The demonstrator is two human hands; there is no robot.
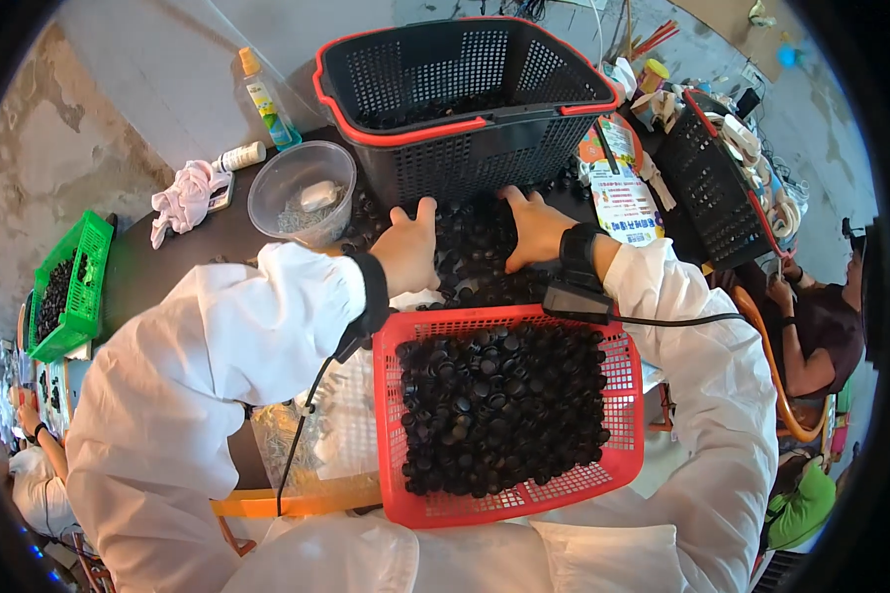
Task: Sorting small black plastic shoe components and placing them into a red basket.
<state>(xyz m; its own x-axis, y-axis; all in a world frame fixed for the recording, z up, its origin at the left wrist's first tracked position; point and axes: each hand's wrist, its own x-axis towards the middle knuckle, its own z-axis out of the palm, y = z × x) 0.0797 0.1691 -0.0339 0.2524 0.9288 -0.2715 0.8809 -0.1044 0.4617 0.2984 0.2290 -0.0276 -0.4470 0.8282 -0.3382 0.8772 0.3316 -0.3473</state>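
Holding left hand (408,249) and right hand (538,232) apart, visible digits spread, around loose black pieces (473,242) just before the black basket (415,163), with some fingers hidden and basket contents mostly lost behind its near wall

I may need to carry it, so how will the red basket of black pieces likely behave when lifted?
The red basket will probably feel heavy, since small black pieces fill much of it. Its thin-looking, slotted walls may flex if lifted by one edge. Tilting it would likely send pieces sliding or spilling, as they lie loose with no lid.
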